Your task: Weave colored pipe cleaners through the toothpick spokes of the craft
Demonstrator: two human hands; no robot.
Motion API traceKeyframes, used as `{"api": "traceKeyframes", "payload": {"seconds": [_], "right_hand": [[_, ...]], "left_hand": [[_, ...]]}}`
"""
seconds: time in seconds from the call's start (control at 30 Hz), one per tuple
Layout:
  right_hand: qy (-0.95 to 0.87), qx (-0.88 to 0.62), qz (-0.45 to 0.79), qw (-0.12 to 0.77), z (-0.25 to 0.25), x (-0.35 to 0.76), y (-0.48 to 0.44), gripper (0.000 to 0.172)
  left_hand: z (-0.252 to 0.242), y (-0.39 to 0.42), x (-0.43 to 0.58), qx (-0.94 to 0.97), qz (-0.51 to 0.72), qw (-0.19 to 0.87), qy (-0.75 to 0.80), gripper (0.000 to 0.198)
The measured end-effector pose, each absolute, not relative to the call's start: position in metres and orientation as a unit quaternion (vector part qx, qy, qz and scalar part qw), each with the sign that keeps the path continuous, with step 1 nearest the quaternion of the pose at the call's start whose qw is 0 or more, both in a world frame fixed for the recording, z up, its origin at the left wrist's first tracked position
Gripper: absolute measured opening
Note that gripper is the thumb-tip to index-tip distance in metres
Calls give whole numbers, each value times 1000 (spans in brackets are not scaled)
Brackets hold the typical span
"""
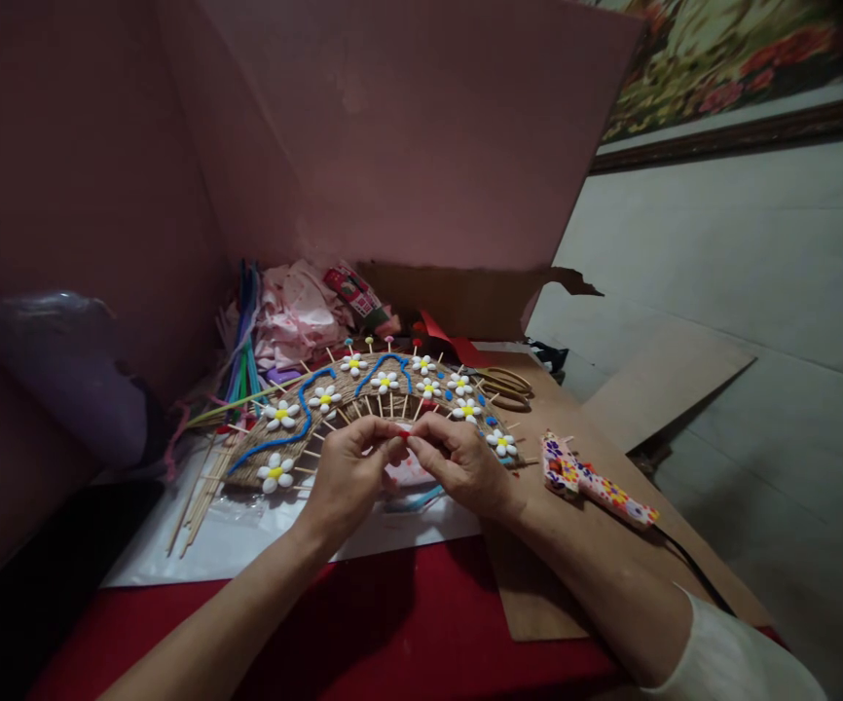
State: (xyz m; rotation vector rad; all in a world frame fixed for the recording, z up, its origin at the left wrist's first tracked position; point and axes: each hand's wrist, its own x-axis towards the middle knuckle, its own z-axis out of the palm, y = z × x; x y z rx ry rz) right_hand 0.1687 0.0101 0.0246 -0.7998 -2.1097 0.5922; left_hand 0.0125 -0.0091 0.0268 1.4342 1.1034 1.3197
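Observation:
A fan-shaped woven twine piece (pixel 363 404) on wooden sticks lies in front of me, set with white flowers with yellow centres and blue wavy cords. My left hand (pixel 352 472) and my right hand (pixel 465 462) meet just below its inner edge. Both pinch a tiny red piece (pixel 402 435) between fingertips. The fingers of each hand are pressed together. The rest of that piece is too small to make out.
A patterned glue gun (pixel 597 482) with a black cord lies to the right on brown cardboard (pixel 611 409). Scissors (pixel 505 383) rest behind the fan. Pipe cleaners (pixel 246 360) and pink cloth are piled at the back left. A pink board (pixel 407 136) stands behind. White sheet and red cloth lie underneath.

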Motion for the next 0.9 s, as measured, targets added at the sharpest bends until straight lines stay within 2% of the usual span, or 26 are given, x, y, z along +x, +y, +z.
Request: {"api": "traceKeyframes", "payload": {"seconds": [0.2, 0.37, 0.57, 0.7, 0.9], "right_hand": [[-888, -286, 129, 338, 31, 177, 16, 13], [-906, -266, 116, 309, 28, 181, 19, 10], [-886, -289, 180, 315, 33, 180, 18, 16], [-858, -315, 244, 324, 34, 177, 17, 21], [-812, -321, 315, 372, 27, 170, 17, 18]], "left_hand": [[38, -6, 6, 572, 462, 507, 449, 15], [44, -5, 4, 542, 419, 576, 446, 18], [41, -6, 3, 529, 450, 589, 413, 19], [37, -6, 7, 530, 489, 560, 407, 21], [32, -7, 13, 547, 519, 515, 408, 21]]}}
